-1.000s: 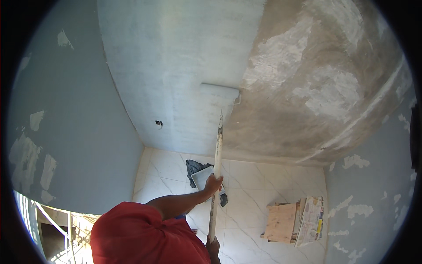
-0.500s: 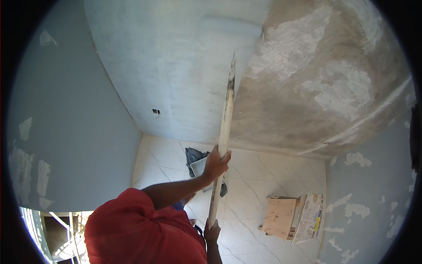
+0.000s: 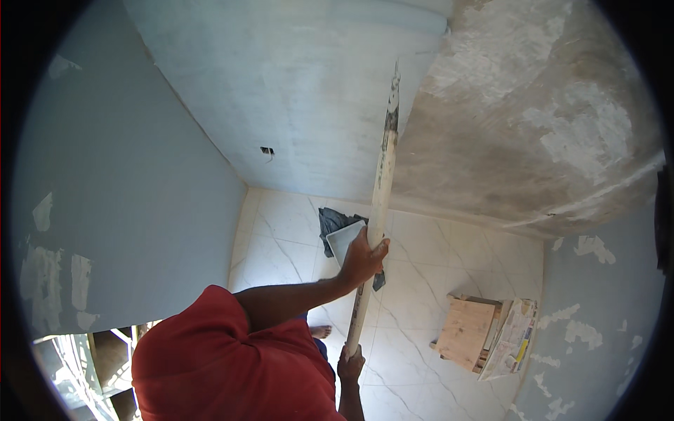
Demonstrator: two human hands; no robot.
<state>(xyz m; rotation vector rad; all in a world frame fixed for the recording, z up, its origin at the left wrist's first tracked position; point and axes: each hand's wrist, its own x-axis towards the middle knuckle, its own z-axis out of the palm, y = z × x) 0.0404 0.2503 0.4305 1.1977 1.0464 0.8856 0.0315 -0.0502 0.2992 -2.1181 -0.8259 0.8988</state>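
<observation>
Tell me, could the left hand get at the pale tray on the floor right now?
Probably not: the left hand is wrapped around the pole, and the pale tray lies on the floor, seemingly below its reach.

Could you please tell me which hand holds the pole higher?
The left hand, nearer the paint roller; the right hand holds the pole lower down.

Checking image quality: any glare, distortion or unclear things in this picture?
Head view: glare at the lower-left opening; head: bowed edge on the left wall; head: roller blends into pale-blue paint, pole looks fairly sharp.
</observation>
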